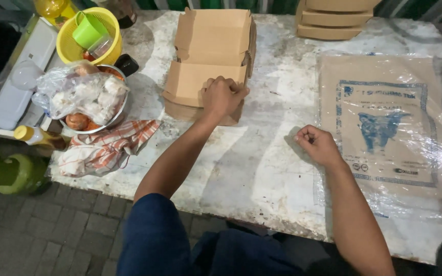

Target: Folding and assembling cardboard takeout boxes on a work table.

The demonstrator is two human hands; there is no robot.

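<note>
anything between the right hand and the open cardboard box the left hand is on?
Nothing: in the head view, only bare, worn tabletop separates the right hand from the open cardboard box under the left hand.

Stacked boxes (333,18) cut off at top; bottle (52,9) too.

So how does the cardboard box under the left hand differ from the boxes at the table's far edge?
The open box under the left hand has its lid flipped up and its inside showing; the stacked boxes are shut. The open box lies alone near the table's middle, while the stacked boxes sit one on another at the back edge, partly cut off by the frame. The open box is being touched; the stacked boxes are not. Both are plain brown cardboard.
</note>
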